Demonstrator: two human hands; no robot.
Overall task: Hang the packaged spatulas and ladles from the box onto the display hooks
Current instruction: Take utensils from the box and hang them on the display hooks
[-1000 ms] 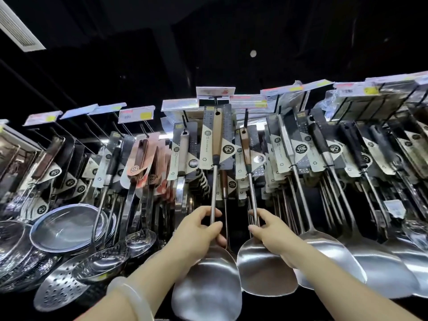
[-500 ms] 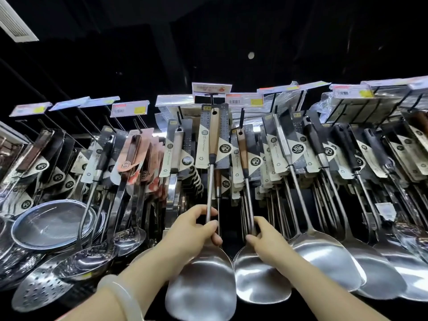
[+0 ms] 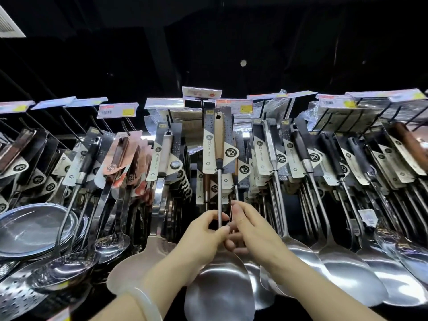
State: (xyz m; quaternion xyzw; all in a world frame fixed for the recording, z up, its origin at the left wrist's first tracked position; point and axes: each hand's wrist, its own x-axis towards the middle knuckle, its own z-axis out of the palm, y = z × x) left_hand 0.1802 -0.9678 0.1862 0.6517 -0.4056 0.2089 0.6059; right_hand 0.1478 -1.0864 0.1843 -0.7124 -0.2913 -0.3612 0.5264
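Note:
A packaged steel spatula [image 3: 219, 158] with a wooden handle and a card sleeve stands upright in the middle of the display. Its hang hole sits just below the black hook [image 3: 202, 107] under a price tag. My left hand [image 3: 203, 237] grips its thin steel shaft just above the blade [image 3: 220, 290]. My right hand [image 3: 252, 230] is pressed against the left hand, its fingers curled round the shaft of a second spatula hanging right behind; that shaft is mostly hidden. The box is out of view.
Rows of packaged spatulas [image 3: 301, 158] hang to the right, their wide blades [image 3: 347, 269] reaching low. On the left hang ladles [image 3: 111, 242], copper-carded utensils [image 3: 120, 156], a mesh strainer [image 3: 34, 228] and a perforated skimmer [image 3: 20, 297]. Price tags [image 3: 117, 110] line the hook ends.
My right hand has slid left to meet the left hand at the shaft. The held spatula now stands straight at the centre and the camera has moved closer.

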